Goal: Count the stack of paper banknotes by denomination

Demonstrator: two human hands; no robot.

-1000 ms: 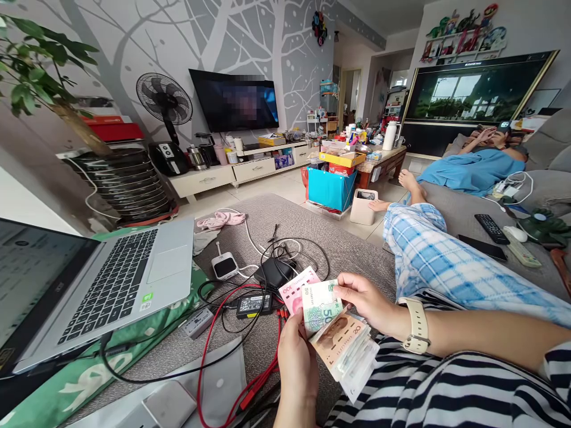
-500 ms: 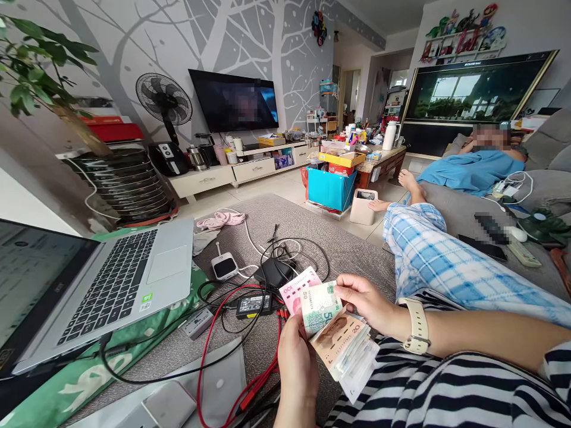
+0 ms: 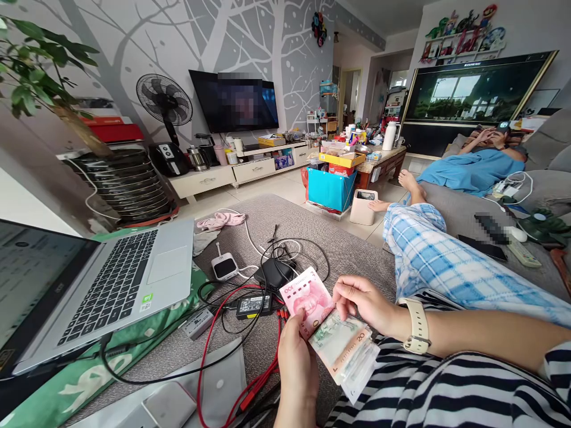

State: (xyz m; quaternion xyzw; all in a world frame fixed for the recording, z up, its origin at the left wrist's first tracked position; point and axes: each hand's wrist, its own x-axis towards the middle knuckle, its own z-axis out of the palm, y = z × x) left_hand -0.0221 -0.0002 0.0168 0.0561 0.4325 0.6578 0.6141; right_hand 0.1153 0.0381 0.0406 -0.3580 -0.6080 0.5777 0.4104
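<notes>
My left hand is closed round a fanned bundle of banknotes held low in front of me. On top of the fan a pink banknote stands uppermost, with a green note and a brown one folded down beneath it. My right hand, with a cream watch at the wrist, pinches the top edge of the notes with curled fingers. My leg in blue checked trousers stretches out just right of the hands.
An open laptop rests on a green cushion at left. Tangled red, black and white cables, a power brick and a white charger lie on the grey surface. A person in blue lies on the sofa at right. A fan, TV and cluttered table stand beyond.
The green banknote that stood beside the pink one has been pushed down onto the lower pile by my right hand, leaving the pink note fully showing. Both hands stay in place.
</notes>
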